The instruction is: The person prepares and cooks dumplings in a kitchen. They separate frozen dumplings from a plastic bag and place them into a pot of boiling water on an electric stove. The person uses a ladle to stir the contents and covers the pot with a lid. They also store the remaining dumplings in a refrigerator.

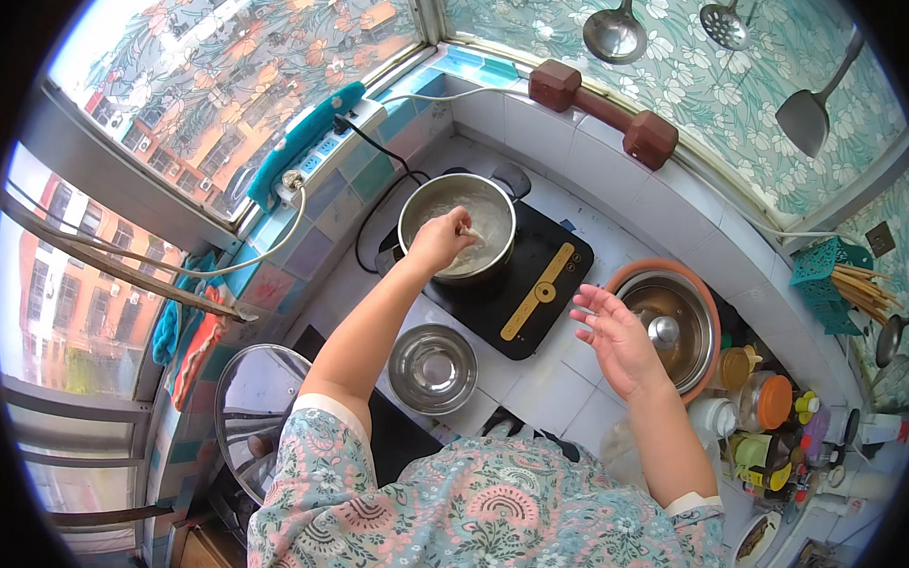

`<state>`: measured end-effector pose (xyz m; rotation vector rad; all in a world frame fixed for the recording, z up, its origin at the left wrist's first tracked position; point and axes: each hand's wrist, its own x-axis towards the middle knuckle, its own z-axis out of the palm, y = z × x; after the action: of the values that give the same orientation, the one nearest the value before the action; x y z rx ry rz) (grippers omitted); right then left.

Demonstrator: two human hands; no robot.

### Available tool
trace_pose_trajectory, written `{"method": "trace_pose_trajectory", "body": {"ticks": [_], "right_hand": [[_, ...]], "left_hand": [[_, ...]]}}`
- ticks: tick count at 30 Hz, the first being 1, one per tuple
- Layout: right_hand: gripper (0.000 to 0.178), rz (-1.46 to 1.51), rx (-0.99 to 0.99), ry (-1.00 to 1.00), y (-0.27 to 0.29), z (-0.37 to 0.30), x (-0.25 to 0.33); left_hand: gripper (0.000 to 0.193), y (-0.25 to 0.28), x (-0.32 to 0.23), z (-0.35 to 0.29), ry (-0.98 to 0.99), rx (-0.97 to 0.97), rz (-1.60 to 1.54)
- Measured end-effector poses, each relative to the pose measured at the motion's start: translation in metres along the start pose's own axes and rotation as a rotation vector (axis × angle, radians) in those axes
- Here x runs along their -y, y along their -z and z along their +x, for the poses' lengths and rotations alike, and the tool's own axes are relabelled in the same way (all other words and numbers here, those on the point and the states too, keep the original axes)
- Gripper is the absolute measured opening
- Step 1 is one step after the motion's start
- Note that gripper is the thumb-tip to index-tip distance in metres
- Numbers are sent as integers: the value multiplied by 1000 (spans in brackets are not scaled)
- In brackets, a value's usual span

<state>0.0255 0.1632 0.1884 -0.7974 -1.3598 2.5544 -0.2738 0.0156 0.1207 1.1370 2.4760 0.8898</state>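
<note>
My left hand (440, 241) is over a metal pot (407, 208) of cloudy, pale liquid. Its fingers are drawn together in a pinch, and whatever they may hold is too small to make out. The pot stands on a black induction cooker (528, 221) with a gold control strip. My right hand (620, 344) hangs in the air right of the cooker, palm partly up and fingers apart, holding nothing. Close beside it is a lidded metal pot (637, 290) set in an orange-brown basin. A steel bowl (399, 378) sits in front of the cooker, below my left forearm.
A glass lid (241, 432) leans at the left. A power strip (332, 148) with plugged cords rests on the tiled ledge. A brown dumbbell (601, 111) lies on the back ledge, below hanging utensils. Several jars (765, 401) crowd the right, near a green chopstick holder (820, 283).
</note>
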Motion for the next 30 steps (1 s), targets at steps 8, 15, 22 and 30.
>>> {"method": "trace_pose_trajectory", "body": {"ticks": [8, 15, 22, 30], "right_hand": [[33, -18, -77, 194, 42, -112, 33], [27, -38, -90, 331, 140, -219, 25], [21, -437, -97, -3, 205, -282, -25], [26, -1639, -241, -416, 268, -290, -135]], "left_hand": [[23, -8, -15, -5, -106, -44, 246], [15, -10, -183, -67, -186, 231, -311], [18, -125, -318, -176, -500, 1220, -532], [20, -320, -287, -226, -814, 756, 526]]}}
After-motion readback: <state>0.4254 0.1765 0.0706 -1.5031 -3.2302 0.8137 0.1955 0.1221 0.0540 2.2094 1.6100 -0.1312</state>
